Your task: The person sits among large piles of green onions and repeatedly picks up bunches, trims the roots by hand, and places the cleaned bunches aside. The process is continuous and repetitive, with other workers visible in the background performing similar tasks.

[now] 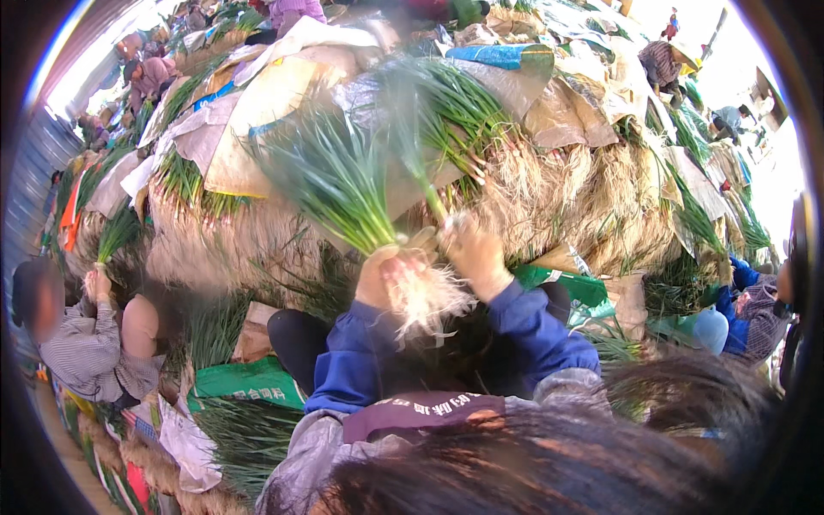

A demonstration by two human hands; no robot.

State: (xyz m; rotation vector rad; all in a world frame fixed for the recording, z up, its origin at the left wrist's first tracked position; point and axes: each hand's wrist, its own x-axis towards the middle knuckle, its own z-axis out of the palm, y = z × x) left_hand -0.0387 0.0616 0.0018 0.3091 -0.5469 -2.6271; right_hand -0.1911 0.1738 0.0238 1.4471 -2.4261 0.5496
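My left hand grips a thick bunch of green onions near its base. The leaves fan up and away from me, and pale, stringy roots hang toward my lap. Close beside it, my right hand, slightly blurred, pinches a thin green onion stalk low on its stem. Its leaves point away and blur toward the top. Both hands are over my lap, in blue sleeves. Right behind them rises a long pile of green onions, whose matted roots face me.
Paper and plastic sacks cover much of the pile. Green sacks lie at both sides, with loose green onions at lower left. One person sits at left holding a bunch; another sits at right. Several people work farther back.
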